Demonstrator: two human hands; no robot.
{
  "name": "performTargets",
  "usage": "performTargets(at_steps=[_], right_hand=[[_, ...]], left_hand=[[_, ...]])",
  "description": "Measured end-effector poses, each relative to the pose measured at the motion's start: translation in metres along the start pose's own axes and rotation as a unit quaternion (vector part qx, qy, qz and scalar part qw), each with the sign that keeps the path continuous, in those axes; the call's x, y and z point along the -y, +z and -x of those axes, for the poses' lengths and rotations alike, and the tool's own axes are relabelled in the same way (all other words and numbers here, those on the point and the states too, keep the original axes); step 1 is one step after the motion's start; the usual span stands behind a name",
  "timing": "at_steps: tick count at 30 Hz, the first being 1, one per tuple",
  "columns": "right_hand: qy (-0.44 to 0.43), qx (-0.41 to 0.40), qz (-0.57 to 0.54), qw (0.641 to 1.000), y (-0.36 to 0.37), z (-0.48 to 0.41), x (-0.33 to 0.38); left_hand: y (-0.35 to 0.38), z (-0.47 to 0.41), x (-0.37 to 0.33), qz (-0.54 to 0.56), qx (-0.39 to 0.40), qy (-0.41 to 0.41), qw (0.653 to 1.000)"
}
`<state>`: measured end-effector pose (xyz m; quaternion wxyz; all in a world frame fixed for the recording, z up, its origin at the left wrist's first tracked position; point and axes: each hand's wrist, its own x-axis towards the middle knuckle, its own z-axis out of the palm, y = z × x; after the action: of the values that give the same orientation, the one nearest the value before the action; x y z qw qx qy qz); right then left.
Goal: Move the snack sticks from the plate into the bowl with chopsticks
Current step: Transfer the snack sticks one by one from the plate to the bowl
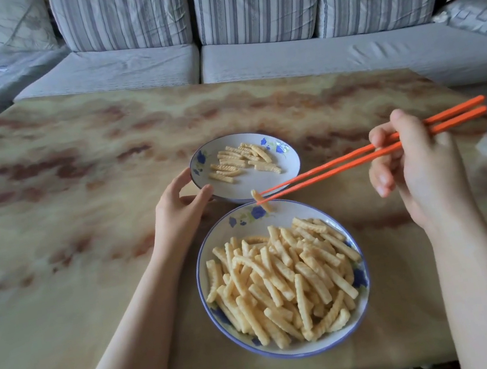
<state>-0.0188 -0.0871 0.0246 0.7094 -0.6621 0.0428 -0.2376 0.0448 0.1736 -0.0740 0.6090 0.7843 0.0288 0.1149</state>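
Chopsticks (344,161), pinched in the right hand (416,168), clamp one stick (260,200) over the bowl's (203,287) far rim. Left hand (180,207) grips the far plate (254,180) (about a dozen sticks (241,160) left there); the near bowl is heaped, so mostly done.

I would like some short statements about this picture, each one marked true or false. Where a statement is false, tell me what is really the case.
1. The right hand holds two orange chopsticks. True.
2. The tips of the chopsticks hold nothing. False: they pinch one snack stick over the far rim of the bowl.
3. The left hand rests flat on the table. False: its fingers and thumb grip the rim of the plate.
4. The bowl holds far more sticks than the plate. True.
5. The plate lies nearer to the person than the bowl. False: the bowl is nearer and the plate lies behind it.
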Motion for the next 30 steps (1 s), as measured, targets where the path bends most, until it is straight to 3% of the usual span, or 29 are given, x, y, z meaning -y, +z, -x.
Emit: performTargets(at_steps=[7, 19, 25, 30], right_hand=[[-0.042, -0.073, -0.001, 0.996, 0.018, -0.001, -0.011], [-0.052, -0.044, 0.034, 0.997, 0.030, -0.001, -0.027], [-0.014, 0.036, -0.006, 0.999, 0.010, -0.001, -0.007], [0.002, 0.108, 0.027, 0.994, -0.006, 0.003, 0.009]], left_hand=[[0.000, 0.000, 0.001, 0.003, 0.001, -0.005, 1.000], [0.000, 0.002, -0.003, 0.001, 0.000, -0.001, 1.000], [-0.001, 0.002, -0.003, -0.005, -0.002, 0.003, 1.000], [0.000, 0.001, -0.002, -0.011, 0.000, 0.008, 1.000]])
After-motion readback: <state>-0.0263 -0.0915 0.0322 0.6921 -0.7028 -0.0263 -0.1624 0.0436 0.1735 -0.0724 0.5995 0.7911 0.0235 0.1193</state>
